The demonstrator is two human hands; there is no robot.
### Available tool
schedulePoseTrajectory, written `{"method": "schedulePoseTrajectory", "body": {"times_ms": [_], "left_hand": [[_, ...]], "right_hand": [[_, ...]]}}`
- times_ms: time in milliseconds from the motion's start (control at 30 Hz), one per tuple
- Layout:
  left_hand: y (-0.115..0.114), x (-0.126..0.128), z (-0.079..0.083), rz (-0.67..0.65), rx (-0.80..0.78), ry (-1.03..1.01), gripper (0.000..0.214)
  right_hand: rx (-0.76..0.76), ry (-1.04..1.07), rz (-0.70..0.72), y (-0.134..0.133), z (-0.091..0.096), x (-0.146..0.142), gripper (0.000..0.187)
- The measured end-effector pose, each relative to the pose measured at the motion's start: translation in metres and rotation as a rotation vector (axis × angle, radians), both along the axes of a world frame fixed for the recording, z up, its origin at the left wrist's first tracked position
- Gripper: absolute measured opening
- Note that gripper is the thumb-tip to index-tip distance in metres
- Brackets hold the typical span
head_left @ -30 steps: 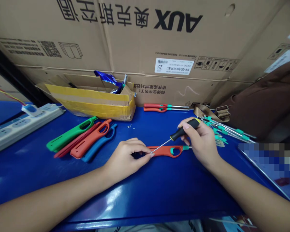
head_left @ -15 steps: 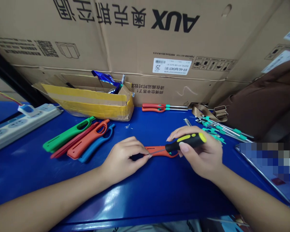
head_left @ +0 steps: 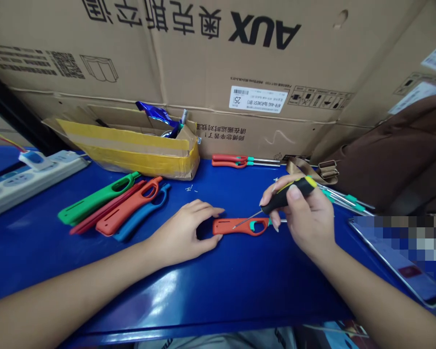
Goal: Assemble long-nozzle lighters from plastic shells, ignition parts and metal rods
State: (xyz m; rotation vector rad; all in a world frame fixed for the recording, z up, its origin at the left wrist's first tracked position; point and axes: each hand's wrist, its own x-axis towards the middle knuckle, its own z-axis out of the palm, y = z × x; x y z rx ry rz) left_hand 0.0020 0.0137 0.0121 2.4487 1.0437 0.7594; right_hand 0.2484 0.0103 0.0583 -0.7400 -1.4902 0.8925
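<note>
An orange gas lighter (head_left: 223, 226) with a green trigger lies flat on the blue table, its metal tube pointing right. My left hand (head_left: 185, 232) is at its left end, thumb and forefinger spread apart, the thumb tip by the lower edge. In my right hand (head_left: 310, 218) is a screwdriver (head_left: 287, 195) with a black and yellow handle. Its thin shaft slants down to the left, and the tip is over the lighter's handle; whether it touches I cannot tell. The right hand's fingers partly hide the lighter's tube.
Green (head_left: 94, 201), red, orange and blue lighter shells lie at left, near a power strip (head_left: 32, 179). Small screws (head_left: 190, 188) lie behind my left hand. Further back are an open carton (head_left: 131, 152) and two red lighters (head_left: 228, 161). Metal tubes (head_left: 345, 198) and a phone (head_left: 399, 266) are at right.
The screwdriver has lifted and shifted right, away from my left fingertips. My left thumb and forefinger have spread from a pinch, uncovering the lighter's left end.
</note>
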Motion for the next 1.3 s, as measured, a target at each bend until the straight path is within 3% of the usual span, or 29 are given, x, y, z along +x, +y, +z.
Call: {"method": "schedulePoseTrajectory", "body": {"times_ms": [267, 400, 667, 1300], "left_hand": [[-0.007, 0.013, -0.004, -0.112, -0.040, -0.036, 0.036], [-0.008, 0.012, -0.006, -0.118, -0.040, -0.059, 0.037], [-0.010, 0.011, -0.007, -0.127, -0.020, -0.033, 0.037], [-0.009, 0.014, -0.005, -0.124, -0.050, -0.041, 0.031]], "right_hand": [[0.102, -0.149, -0.150, 0.001, 0.017, -0.015, 0.015], [0.257, -0.227, -0.187, 0.003, 0.024, -0.028, 0.024], [0.469, -0.248, -0.284, -0.002, 0.006, -0.043, 0.018], [0.454, -0.257, -0.261, -0.002, -0.003, -0.035, 0.020]]}}
